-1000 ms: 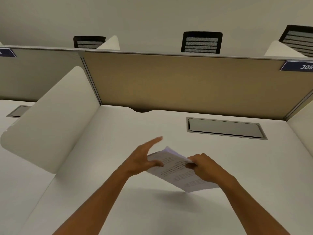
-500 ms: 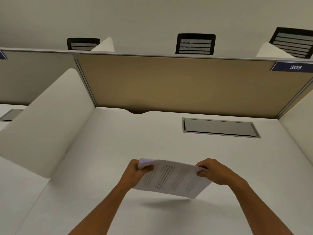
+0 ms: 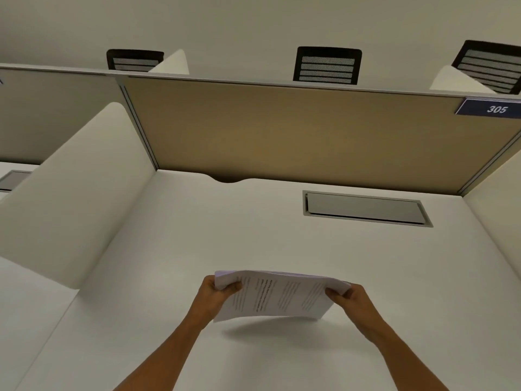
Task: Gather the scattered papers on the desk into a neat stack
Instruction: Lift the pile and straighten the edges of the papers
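Observation:
A stack of printed white papers (image 3: 277, 296) hangs a little above the white desk (image 3: 197, 235), casting a shadow below it. My left hand (image 3: 215, 294) grips the stack's left edge, thumb on top. My right hand (image 3: 351, 299) grips the right edge the same way. The sheets lie roughly level, bowed slightly upward in the middle, with the far edges nearly aligned. No other loose paper shows on the desk.
A grey cable hatch (image 3: 365, 207) is set in the desk at the back right. A tan partition (image 3: 282, 131) closes the back, with a white side divider (image 3: 73, 193) on the left. Black chair backs (image 3: 327, 64) show behind the partition.
My left hand has closed on the stack's left edge. Both hands turned the papers from a tilted angle to level and square, and spread apart to the two ends.

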Demonstrator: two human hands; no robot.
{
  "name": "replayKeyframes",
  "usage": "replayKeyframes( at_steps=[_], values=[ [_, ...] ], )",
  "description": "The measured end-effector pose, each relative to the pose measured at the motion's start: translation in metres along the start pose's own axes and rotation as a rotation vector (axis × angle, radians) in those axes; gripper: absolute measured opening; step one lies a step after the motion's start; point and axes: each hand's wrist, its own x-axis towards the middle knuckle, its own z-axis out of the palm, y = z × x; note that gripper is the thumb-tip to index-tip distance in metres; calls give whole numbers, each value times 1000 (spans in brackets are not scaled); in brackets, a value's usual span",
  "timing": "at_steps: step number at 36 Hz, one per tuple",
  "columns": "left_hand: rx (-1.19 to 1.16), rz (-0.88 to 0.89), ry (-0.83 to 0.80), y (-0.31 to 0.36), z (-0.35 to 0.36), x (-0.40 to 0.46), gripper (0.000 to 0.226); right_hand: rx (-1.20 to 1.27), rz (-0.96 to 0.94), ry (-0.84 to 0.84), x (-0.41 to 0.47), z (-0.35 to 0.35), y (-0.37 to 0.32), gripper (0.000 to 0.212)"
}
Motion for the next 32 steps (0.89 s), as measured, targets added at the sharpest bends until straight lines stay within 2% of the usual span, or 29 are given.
replayKeyframes(
  at_steps=[7,12,19,26,32],
  values=[
    [123,0,-74,-8,-10,2,20,-24,-89,73,-5,15,-4,34],
    [121,-23,-43,-18,-11,2,19,-39,-71,84,-5,22,7,35],
    [64,-51,24,-34,-8,4,37,-44,-32,104,-1,30,12,36],
    [48,-21,25,-32,-11,7,40,-56,-25,132,0,27,12,29],
    [66,-36,28,-44,-9,8,40,-75,23,90,-1,33,25,20]
  ],
)
